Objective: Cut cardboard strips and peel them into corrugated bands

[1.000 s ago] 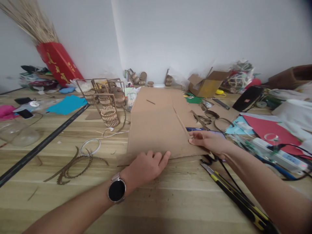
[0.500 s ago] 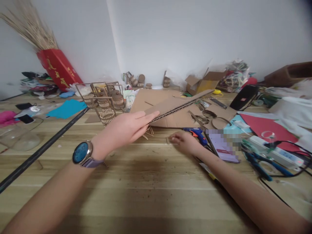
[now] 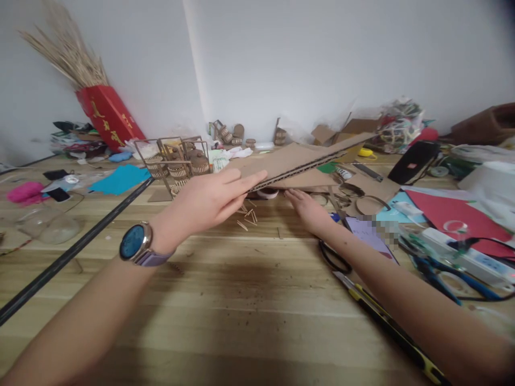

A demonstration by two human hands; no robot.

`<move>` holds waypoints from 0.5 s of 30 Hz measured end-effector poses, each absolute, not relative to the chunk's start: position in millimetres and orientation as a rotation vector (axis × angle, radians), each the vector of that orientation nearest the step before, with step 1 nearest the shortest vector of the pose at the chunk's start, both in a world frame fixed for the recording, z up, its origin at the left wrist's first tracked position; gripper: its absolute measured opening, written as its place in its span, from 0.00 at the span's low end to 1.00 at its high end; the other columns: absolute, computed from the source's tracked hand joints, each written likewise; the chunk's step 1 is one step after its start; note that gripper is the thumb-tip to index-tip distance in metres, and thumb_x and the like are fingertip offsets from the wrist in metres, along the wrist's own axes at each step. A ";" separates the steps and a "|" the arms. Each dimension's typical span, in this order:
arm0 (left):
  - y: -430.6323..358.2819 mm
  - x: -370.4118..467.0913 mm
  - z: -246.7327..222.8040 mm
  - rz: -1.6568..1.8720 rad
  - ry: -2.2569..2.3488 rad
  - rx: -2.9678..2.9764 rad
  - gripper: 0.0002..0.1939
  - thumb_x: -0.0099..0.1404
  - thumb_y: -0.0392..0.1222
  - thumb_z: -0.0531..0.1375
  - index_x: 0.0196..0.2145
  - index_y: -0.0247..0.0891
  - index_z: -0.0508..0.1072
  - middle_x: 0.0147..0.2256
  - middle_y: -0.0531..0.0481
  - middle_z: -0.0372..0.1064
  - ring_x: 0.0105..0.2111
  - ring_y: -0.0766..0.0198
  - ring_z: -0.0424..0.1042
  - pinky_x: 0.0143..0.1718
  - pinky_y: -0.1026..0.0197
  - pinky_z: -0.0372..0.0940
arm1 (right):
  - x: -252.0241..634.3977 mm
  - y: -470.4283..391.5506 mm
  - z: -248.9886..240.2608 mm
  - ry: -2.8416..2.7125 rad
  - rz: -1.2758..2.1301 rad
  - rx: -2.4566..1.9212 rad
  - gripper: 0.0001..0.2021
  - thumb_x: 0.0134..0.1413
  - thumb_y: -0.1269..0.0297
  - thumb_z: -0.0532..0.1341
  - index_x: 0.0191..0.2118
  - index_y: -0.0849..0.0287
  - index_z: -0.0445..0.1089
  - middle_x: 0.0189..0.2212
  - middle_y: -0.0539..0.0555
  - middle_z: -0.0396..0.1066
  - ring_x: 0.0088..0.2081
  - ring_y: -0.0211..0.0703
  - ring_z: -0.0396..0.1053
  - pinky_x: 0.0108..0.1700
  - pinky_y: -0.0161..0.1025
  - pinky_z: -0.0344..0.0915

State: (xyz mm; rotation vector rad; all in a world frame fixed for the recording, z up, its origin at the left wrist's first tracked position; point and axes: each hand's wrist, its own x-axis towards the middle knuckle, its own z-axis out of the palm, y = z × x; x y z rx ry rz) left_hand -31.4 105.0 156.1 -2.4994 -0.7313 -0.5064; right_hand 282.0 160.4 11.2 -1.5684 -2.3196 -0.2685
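My left hand (image 3: 225,195) grips the near left corner of a brown corrugated cardboard sheet (image 3: 289,158), fingers on top. The sheet is tilted, its cut edge facing me and its far right corner raised. My right hand (image 3: 308,209) reaches to the front edge of another cardboard piece (image 3: 317,182) below it, fingers stretched forward; whether they press on it is unclear. A roll of tape (image 3: 267,193) shows partly under the raised sheet. Short thin sticks (image 3: 250,215) lie on the table between my hands. A yellow-and-black utility knife (image 3: 386,321) lies beneath my right forearm.
Small woven baskets with tall handles (image 3: 179,169) stand at left, by blue sheets (image 3: 119,178). Cardboard rings (image 3: 372,205), a phone (image 3: 368,236), blue-handled pliers (image 3: 438,276) and a power strip (image 3: 469,254) crowd the right. A black strip (image 3: 80,246) crosses the left side.
The cardboard in my left hand has risen and swung right. My right hand has moved forward from the tabletop to the lower cardboard's edge, its fingers straightening. The tape roll has come into view.
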 end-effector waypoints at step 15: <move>105.0 -6.2 152.0 -0.408 -0.751 -2.509 0.25 0.74 0.37 0.47 0.66 0.43 0.59 0.36 0.50 0.67 0.33 0.64 0.69 0.30 0.66 0.60 | 206.0 178.0 -17.9 -2.368 -0.114 -1.498 0.18 0.64 0.58 0.62 0.56 0.59 0.67 0.54 0.58 0.69 0.49 0.49 0.72 0.49 0.52 0.72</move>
